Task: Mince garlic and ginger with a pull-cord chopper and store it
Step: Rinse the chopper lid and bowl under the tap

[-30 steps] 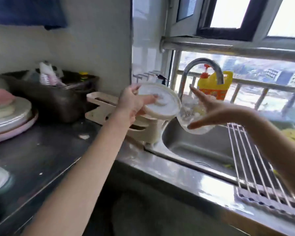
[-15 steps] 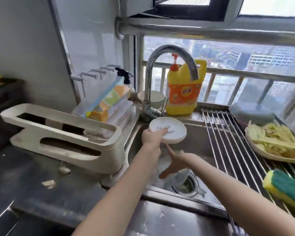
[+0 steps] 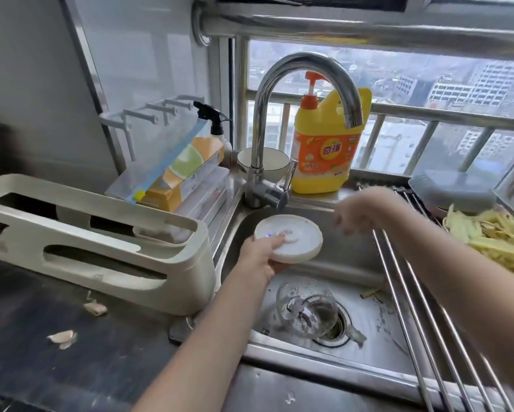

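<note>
The left hand point(image 3: 260, 257) is holding the white round chopper lid point(image 3: 289, 237) over the back of the steel sink point(image 3: 365, 257), its fingers point(image 3: 275, 240) lying across the lid's top and the thumb going under the near rim, so the lid is sitting roughly level, just in front of the base of the curved tap point(image 3: 301, 93). The right hand point(image 3: 358, 214) is hanging above the sink to the right of the lid, blurred, its fingers loosely spread and pointing down and holding nothing; it is apart from the lid. The clear chopper bowl point(image 3: 307, 312) is lying on its side on the sink floor, resting against the drain point(image 3: 340, 327), with pale flecks clinging inside it and scattered on the steel around it. A roll-up rack point(image 3: 422, 316) of steel rods is spanning the right part of the sink under the right forearm, and a dish of pale yellow peelings point(image 3: 493, 239) is sitting on its far right end. A yellow detergent bottle point(image 3: 324, 153) is standing behind the tap beside a small white bowl point(image 3: 272, 162). On the dark table point(image 3: 42, 367) to the left, a cream plastic holder point(image 3: 101, 242) is standing next to the sink, with garlic skins point(image 3: 62, 337) lying in front of it.
</note>
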`<state>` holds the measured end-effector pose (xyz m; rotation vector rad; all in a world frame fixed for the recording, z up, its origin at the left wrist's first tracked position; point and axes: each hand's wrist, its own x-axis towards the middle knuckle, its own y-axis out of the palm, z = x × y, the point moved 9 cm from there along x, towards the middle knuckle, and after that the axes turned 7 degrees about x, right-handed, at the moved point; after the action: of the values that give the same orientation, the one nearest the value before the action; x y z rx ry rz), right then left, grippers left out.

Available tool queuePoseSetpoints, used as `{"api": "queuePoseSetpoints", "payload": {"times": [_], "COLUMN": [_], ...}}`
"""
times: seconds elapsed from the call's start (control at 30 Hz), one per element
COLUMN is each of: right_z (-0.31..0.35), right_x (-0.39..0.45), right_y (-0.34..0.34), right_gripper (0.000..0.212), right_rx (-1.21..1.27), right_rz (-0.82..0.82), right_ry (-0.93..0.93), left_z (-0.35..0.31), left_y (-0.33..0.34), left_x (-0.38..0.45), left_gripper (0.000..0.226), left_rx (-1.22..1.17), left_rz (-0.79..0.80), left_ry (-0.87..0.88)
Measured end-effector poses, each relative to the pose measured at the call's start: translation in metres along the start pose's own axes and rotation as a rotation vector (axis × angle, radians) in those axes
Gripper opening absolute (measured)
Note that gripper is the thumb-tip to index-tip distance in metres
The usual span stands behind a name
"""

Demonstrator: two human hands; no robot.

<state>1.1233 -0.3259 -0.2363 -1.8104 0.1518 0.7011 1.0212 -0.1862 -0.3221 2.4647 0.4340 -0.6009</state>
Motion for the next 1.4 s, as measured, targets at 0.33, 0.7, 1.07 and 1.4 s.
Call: {"api": "queuePoseSetpoints", "payload": {"times": [0.33, 0.7, 1.07, 1.4], "right_z": [0.054, 0.007, -0.036, -0.036], "right_x": [-0.017, -0.012, -0.033, -0.047], "right_y": [-0.088, -0.008, 0.038, 0.022], "right_gripper": [0.037, 0.054, 0.055, 0.035], "right_rx": [0.983, 1.157, 1.575, 1.195], "right_rz": [-0.58, -0.454, -0.858, -1.073], "right_ry": [-0.548, -0.278, -0.119, -0.182], "left_z": [0.005, -0.001, -0.008, 0.029], "left_y": [0.016, 0.035, 0.068, 0.057], "left_x": [-0.003, -0.001, 0.005, 0.008], "left_gripper": [0.035, 0.054, 0.038, 0.045], "left_rx": [0.089, 0.179, 0.528, 0.53], "left_rz": [0.098, 0.252, 0.075, 0.15], "left_ry": [-0.029, 0.075, 0.266, -0.064]}}
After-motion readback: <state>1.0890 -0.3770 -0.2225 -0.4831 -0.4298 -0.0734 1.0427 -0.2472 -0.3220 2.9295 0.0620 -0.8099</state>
